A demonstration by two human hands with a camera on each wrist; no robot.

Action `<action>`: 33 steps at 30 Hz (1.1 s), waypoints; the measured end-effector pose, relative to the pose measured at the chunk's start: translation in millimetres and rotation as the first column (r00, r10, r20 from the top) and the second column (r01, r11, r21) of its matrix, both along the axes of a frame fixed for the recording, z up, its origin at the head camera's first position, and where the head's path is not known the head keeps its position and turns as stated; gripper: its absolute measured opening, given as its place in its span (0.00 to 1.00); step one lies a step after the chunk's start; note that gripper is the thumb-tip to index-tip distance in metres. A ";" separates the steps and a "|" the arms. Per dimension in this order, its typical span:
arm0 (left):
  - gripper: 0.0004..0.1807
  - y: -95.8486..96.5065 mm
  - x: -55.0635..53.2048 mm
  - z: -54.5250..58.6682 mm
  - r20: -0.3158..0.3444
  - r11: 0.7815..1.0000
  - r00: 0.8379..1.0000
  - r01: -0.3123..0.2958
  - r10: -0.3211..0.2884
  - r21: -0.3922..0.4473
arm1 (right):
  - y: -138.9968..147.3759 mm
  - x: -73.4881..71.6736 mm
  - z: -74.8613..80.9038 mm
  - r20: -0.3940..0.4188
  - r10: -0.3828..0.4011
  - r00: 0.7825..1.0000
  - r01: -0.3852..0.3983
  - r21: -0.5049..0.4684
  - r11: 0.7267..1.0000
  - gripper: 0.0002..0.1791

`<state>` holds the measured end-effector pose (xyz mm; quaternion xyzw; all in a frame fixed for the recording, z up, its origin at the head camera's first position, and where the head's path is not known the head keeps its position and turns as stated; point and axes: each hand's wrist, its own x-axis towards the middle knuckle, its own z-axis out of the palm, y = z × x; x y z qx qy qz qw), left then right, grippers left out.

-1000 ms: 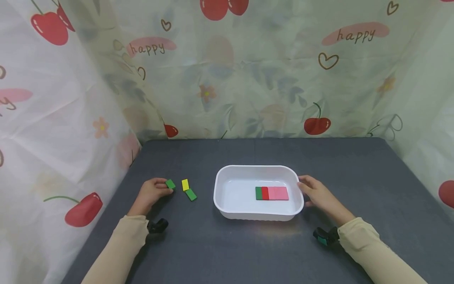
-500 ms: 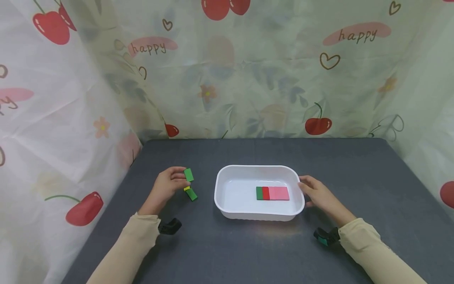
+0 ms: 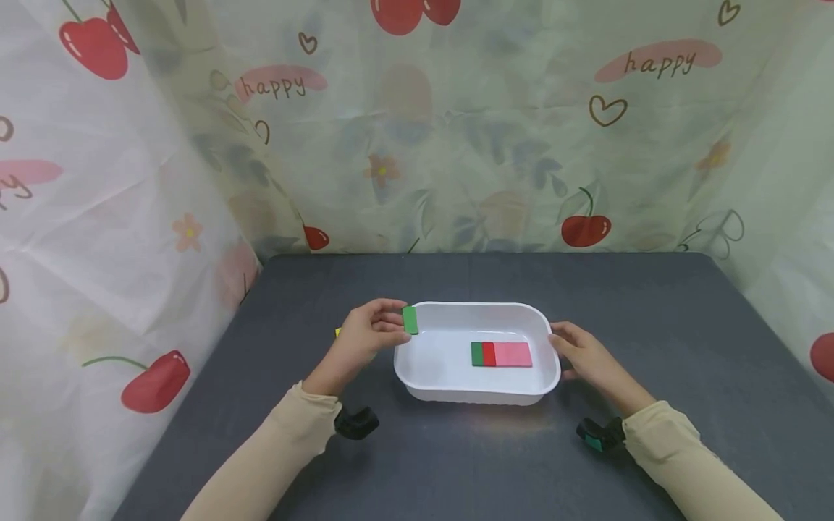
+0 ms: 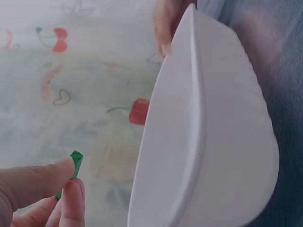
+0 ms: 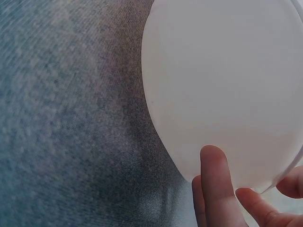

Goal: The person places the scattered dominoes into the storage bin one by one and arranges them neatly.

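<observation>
My left hand [image 3: 365, 336] pinches a green rectangular block [image 3: 410, 320] between thumb and fingertips, at the left end of a white plastic tray [image 3: 478, 396]. The left wrist view shows that block [image 4: 77, 163] edge-on, beside the tray's raised wall [image 4: 227, 109]. Inside the tray, a dark green block [image 3: 477, 354], a red block [image 3: 489, 354] and a pink piece [image 3: 513, 354] lie flat in a row. At the tray's right end, my right hand [image 3: 580, 354] holds it, thumb at the rim and fingers [image 5: 215, 184] against the outer wall.
A sliver of a yellow block [image 3: 337, 332] shows behind my left hand, which hides the other green block beside it. Dark cloth covers the table [image 3: 469, 463]. Printed curtains [image 3: 456, 145] stand at the back and both sides.
My left hand has carried the green block rightward from the table's left part to over the tray's left rim, now covering most of the loose blocks. My right hand stays at the tray.
</observation>
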<state>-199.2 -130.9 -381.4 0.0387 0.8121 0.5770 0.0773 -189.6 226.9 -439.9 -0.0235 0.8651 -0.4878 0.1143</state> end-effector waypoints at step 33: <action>0.23 80.0 -27.5 -50.1 0.087 0.916 0.976 0.216 -0.198 -0.339 | 0.4 -1.2 0.3 -0.001 0.004 1.000 -0.004 -0.006 1.000 0.28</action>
